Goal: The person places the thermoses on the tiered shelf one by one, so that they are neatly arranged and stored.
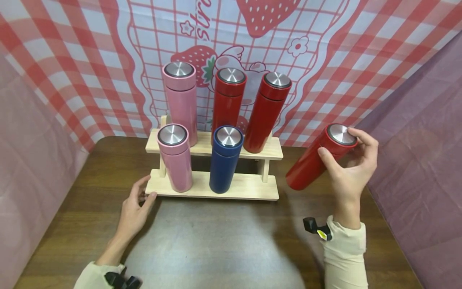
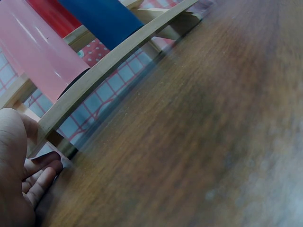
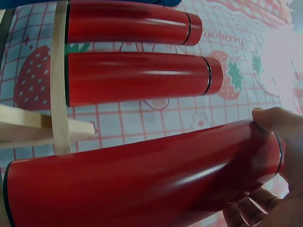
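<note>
My right hand [image 1: 355, 168] grips a red thermos bottle [image 1: 314, 160] near its silver-topped lid, thumb on one side and fingers on the other. This bottle leans beside the right end of a two-tier wooden rack [image 1: 249, 190]; whether its base touches the table I cannot tell. At the rack's other end, my left hand [image 1: 133, 210] holds the lower shelf's corner, its thumb against the board in the left wrist view. On the lower shelf stand a pink bottle [image 1: 177, 168] and a blue bottle [image 1: 224, 164]. The upper shelf carries another pink bottle [image 1: 182, 108] and two red bottles [image 1: 228, 106].
A brown wooden table [image 1: 216, 241] lies under the rack. Behind hangs a red and white checked strawberry cloth [image 1: 317, 80]. Plain pinkish cloths hang at the left [image 1: 32, 172] and right [image 1: 422, 160] sides.
</note>
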`<action>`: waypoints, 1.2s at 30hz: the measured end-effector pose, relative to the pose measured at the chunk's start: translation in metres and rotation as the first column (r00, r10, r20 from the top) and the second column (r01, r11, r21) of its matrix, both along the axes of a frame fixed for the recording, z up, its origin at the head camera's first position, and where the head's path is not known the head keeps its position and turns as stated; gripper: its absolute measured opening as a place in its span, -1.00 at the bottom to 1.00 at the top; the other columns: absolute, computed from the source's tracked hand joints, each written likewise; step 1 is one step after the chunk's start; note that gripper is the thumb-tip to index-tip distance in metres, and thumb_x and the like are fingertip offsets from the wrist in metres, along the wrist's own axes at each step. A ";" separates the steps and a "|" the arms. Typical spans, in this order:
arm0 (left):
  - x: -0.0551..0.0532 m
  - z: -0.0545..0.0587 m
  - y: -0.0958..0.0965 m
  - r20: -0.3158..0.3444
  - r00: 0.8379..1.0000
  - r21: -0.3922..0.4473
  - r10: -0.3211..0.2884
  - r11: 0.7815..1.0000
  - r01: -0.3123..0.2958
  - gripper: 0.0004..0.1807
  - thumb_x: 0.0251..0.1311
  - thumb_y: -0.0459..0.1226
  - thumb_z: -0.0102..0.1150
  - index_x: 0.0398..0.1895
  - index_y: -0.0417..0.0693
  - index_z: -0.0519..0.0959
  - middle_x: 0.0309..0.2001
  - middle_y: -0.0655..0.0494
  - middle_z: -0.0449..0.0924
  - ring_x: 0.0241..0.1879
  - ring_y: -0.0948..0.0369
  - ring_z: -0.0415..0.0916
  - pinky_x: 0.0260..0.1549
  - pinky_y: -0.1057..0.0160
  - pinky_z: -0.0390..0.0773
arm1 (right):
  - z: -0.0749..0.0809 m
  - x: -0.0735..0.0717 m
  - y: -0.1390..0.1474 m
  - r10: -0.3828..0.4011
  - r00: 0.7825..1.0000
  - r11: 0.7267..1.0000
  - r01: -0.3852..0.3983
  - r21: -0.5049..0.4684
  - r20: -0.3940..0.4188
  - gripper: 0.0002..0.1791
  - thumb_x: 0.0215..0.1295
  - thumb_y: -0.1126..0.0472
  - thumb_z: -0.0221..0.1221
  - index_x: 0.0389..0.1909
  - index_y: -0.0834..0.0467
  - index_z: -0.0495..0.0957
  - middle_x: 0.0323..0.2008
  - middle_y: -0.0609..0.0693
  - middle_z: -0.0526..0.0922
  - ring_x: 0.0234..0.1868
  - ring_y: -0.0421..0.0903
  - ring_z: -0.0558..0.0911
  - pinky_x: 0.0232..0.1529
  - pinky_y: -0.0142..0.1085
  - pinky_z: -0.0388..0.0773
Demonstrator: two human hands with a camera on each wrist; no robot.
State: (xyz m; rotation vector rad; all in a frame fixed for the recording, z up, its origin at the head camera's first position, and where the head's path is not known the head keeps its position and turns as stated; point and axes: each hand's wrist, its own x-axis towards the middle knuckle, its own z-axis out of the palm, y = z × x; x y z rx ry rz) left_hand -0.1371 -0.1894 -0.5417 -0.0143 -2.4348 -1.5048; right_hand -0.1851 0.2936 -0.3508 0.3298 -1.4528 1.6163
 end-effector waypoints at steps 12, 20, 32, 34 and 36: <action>0.001 -0.001 -0.001 0.001 1.000 -0.001 0.000 1.000 0.000 -0.40 0.62 -0.32 0.27 0.63 -0.16 0.39 0.21 -0.38 0.71 -0.08 0.49 0.52 -0.03 0.61 0.43 | -0.004 0.004 -0.019 0.056 0.998 0.997 -0.056 0.043 0.003 -0.26 -0.12 0.62 0.52 0.22 0.47 0.59 0.06 0.22 0.70 0.04 0.09 0.69 0.13 -0.25 0.62; 0.000 -0.001 -0.001 -0.016 1.000 0.006 -0.003 1.000 0.003 -0.40 0.60 -0.33 0.27 0.62 -0.19 0.39 0.23 -0.39 0.70 -0.07 0.53 0.50 -0.02 0.62 0.42 | -0.010 0.004 -0.030 0.085 0.996 0.991 -0.088 0.102 0.028 -0.25 -0.05 0.62 0.49 0.28 0.47 0.56 0.14 0.22 0.68 0.10 0.10 0.68 0.18 -0.24 0.61; 0.000 -0.002 -0.001 -0.030 1.000 0.012 -0.001 1.000 0.001 -0.40 0.58 -0.36 0.29 0.61 -0.19 0.41 0.26 -0.40 0.69 -0.06 0.59 0.49 -0.01 0.63 0.42 | -0.019 0.005 -0.052 0.082 0.993 0.971 -0.098 0.218 0.083 -0.24 0.11 0.52 0.53 0.37 0.46 0.50 0.22 0.16 0.65 0.19 0.10 0.65 0.27 -0.24 0.59; 0.000 -0.002 -0.001 -0.030 1.000 0.014 -0.005 1.000 0.005 -0.40 0.59 -0.36 0.28 0.61 -0.19 0.41 0.28 -0.40 0.68 -0.06 0.58 0.49 -0.01 0.64 0.43 | -0.021 0.005 -0.056 0.082 0.993 0.968 -0.099 0.231 0.085 -0.24 0.16 0.45 0.57 0.37 0.45 0.50 0.23 0.16 0.66 0.19 0.10 0.66 0.28 -0.24 0.59; 0.000 -0.002 -0.001 -0.030 1.000 0.015 -0.009 1.000 0.009 -0.40 0.59 -0.36 0.28 0.62 -0.18 0.41 0.28 -0.41 0.67 -0.06 0.58 0.50 -0.01 0.64 0.43 | -0.023 0.004 -0.059 0.086 0.992 0.965 -0.105 0.240 0.088 -0.24 0.19 0.38 0.60 0.38 0.45 0.50 0.23 0.16 0.66 0.19 0.09 0.66 0.29 -0.24 0.59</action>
